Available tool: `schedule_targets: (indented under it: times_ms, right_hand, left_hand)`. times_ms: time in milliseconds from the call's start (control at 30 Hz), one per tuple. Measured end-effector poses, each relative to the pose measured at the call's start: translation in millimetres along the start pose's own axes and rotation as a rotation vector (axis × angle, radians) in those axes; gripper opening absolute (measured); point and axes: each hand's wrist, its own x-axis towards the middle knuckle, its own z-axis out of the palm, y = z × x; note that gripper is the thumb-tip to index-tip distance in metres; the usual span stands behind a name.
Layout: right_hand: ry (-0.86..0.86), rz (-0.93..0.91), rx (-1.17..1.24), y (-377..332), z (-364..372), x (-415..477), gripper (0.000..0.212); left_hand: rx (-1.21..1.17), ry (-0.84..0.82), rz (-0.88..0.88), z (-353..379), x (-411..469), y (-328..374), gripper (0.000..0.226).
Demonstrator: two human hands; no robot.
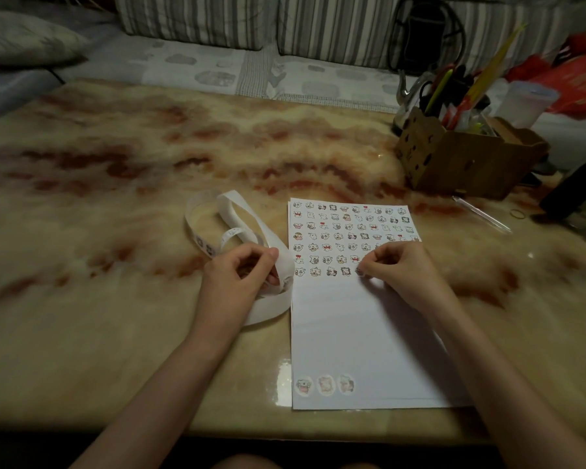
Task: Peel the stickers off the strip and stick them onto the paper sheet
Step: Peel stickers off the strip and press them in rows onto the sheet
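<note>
A white paper sheet (345, 326) lies on the marble table, its upper half covered with rows of small cartoon stickers; three larger round stickers sit near its bottom left corner. A long white sticker strip (237, 214) loops on the table left of the sheet. My left hand (241, 275) grips the strip's near end with curled fingers. My right hand (403, 269) has its fingertips pressed on a small sticker (360, 272) at the end of the lowest sticker row on the sheet.
A brown cardboard box (460, 160) full of pens and scissors stands at the back right. A clear pen (481, 213) and a rubber band (518, 213) lie beside it. A black object (572, 187) sits at the right edge. A sofa with striped cushions runs behind the table.
</note>
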Motion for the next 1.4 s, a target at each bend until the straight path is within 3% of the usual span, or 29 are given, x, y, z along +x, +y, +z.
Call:
schedule_targets:
  times_ms: [333,467,600,733,933,1133,1300,1400]
  right_hand:
    - [0.068,-0.033,-0.071,5.7,3.4,-2.5,0.010]
    - [0.079,-0.043,-0.053,6.7,2.7,-0.1,0.021]
    - [0.095,-0.016,-0.106,9.0,3.7,1.6,0.013]
    - [0.107,0.002,-0.147,5.1,6.8,-0.2,0.023]
    - [0.146,-0.009,-0.223,3.8,8.6,-0.3,0.006]
    - [0.089,-0.014,-0.120,6.2,5.8,-3.0,0.019]
    - [0.081,-0.008,-0.207,4.2,4.9,-2.0,0.008]
    - [0.106,-0.040,-0.113,-0.7,6.4,-6.4,0.005]
  left_hand:
    - [0.002,0.002,-0.001,-0.5,-1.2,1.7,0.014]
    - [-0.002,0.002,-0.007,-0.5,-0.9,1.6,0.015]
    - [-0.029,-0.001,-0.011,-0.6,-1.4,2.4,0.017]
    - [-0.085,-0.006,-0.043,-0.6,-1.3,2.6,0.015]
    - [-0.108,-0.007,-0.050,-0.7,-1.4,3.0,0.014]
    - [-0.142,0.011,-0.050,-0.4,-0.7,2.9,0.012]
    - [-0.126,0.036,-0.041,-2.4,0.4,0.4,0.012]
    - [-0.134,0.044,-0.034,-2.6,0.7,-0.5,0.013]
